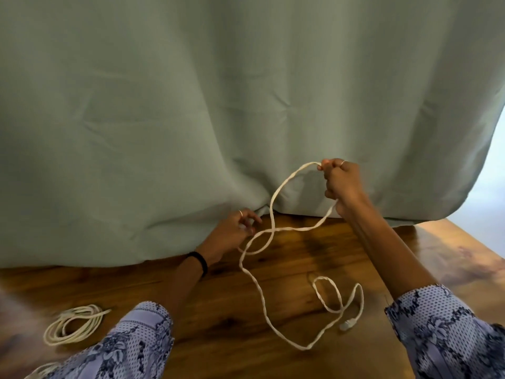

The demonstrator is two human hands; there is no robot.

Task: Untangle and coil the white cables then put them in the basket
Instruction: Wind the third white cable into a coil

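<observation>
Gripping a loose white cable [269, 214] above the wooden table [232, 310], the right hand [340, 184] lifts one loop while the left hand [235, 231] pinches another; a coiled cable [75, 324] lies apart.

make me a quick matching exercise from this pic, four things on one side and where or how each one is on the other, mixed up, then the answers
Things:
1. right hand
2. left hand
3. coiled cable
4. cable plug end

States:
A. lies wound up on the table, near left
B. raised, gripping a loop of the loose cable
C. low by the curtain hem, pinching the cable
D. rests on the wood at the near right

Pairs: 1-B, 2-C, 3-A, 4-D
</observation>
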